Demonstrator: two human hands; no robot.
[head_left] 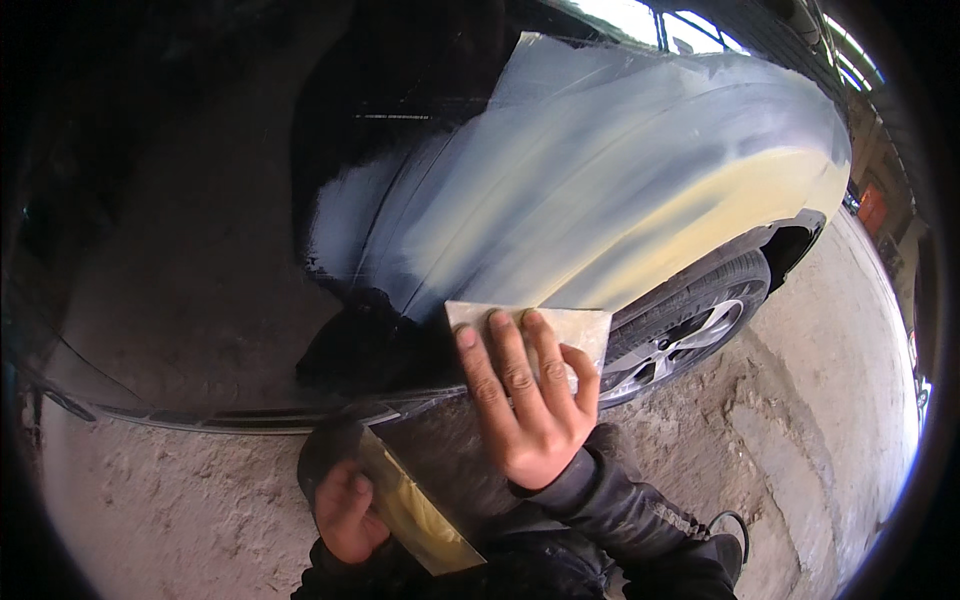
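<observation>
My right hand (535,405) is closed on a pale, flat rectangular spreader (588,332), fingers laid along its face and thumb hidden beneath. The spreader's far edge meets the lower part of a dark car's rear panel (570,190), beside the wheel arch. That panel is sanded to grey and white, with yellow filler (690,215) smoothed in bands along the arch. Lower left, my left hand (347,512) grips the edge of a flat board (378,448) tilted near my knees. Yellow filler paste is smeared across the board.
An alloy wheel (690,345) with a black tyre sits under the arch to the right. Glossy black bodywork (180,300) stretches left. Rough, dusty concrete floor (170,490) lies below the car. My bent legs and shoes are close under my arms.
</observation>
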